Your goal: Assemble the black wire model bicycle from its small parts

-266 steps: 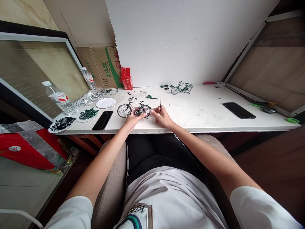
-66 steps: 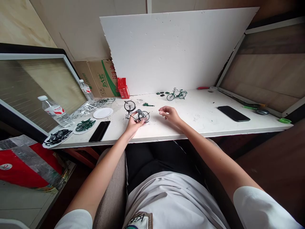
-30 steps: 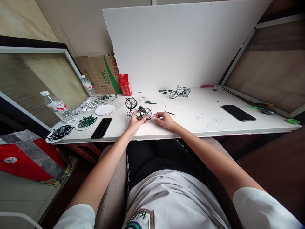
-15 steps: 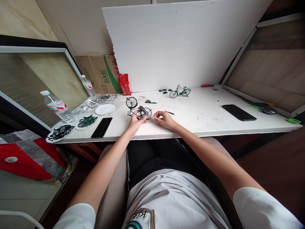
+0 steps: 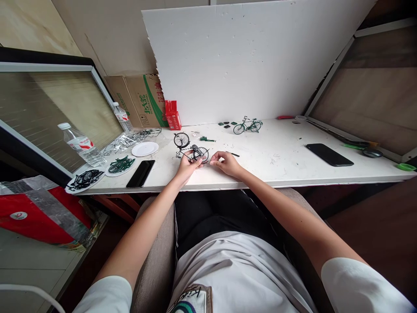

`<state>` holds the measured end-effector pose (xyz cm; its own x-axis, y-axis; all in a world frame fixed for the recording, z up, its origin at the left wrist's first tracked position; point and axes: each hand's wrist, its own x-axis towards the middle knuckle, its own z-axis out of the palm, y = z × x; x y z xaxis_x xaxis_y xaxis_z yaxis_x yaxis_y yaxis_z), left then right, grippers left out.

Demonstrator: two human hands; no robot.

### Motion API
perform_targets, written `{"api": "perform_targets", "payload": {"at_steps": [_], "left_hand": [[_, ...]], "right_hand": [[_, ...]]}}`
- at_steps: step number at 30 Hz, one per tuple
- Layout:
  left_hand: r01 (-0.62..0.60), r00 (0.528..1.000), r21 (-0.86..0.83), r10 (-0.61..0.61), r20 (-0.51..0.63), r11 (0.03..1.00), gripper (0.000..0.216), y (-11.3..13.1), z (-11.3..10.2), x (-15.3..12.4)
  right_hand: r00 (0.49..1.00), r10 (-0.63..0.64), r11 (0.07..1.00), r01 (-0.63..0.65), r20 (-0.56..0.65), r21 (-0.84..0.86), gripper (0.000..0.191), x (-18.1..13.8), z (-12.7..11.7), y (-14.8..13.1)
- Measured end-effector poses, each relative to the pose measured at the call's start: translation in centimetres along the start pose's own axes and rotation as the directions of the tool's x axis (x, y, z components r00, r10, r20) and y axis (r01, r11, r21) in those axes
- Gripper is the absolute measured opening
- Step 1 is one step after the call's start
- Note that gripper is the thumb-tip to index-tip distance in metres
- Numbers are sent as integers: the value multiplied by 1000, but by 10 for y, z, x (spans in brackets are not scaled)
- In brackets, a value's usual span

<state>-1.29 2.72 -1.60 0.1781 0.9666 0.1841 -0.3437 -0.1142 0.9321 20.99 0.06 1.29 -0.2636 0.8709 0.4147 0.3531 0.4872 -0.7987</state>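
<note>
My left hand (image 5: 188, 166) grips a black model bicycle (image 5: 201, 154) near one of its wheels, low over the front of the white table. The bicycle's other wheel (image 5: 181, 140) points away from me. Just right of it, my right hand (image 5: 224, 162) has thumb and forefinger pinched together, a small gap from the wheel; whether a tiny part sits in the pinch is too small to make out. A thin black stick-like part (image 5: 235, 154) lies beyond the right hand. Behind the bicycle rests a small green part (image 5: 207, 139).
A green model bicycle (image 5: 247, 126) stands at the back beside several small dark pieces (image 5: 227, 124). On the left are plates of black parts (image 5: 85, 180) and green parts (image 5: 121, 164), a white plate (image 5: 145, 149), phone (image 5: 140, 174) and bottles (image 5: 81, 145). Another phone (image 5: 329, 155) lies right.
My right hand has drawn slightly away from the bicycle's wheel, widening the gap. The left hand keeps its hold. The whole view has shifted a little.
</note>
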Motion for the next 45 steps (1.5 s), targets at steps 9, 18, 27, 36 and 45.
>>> {"api": "perform_targets", "payload": {"at_steps": [9,18,27,36,45], "left_hand": [[-21,1000,10,21,-14,1000,74,0,2,-1],[-30,1000,21,30,-3,999,74,-2,1,0],[-28,1000,32,27,4,999,73,-2,1,-1],[-29,1000,34,28,7,999,73,-2,1,-1],[-23,1000,33,22,5,999,71,-2,0,-1]], "right_hand": [[1000,1,998,-1,-8,66,35,-1,0,-2],[999,-32,996,30,27,82,37,-1,-1,2],[1000,-12,996,9,29,85,39,0,-1,5],[999,-7,996,3,49,86,43,0,-1,7],[999,1,994,-6,49,109,40,-1,0,6]]}}
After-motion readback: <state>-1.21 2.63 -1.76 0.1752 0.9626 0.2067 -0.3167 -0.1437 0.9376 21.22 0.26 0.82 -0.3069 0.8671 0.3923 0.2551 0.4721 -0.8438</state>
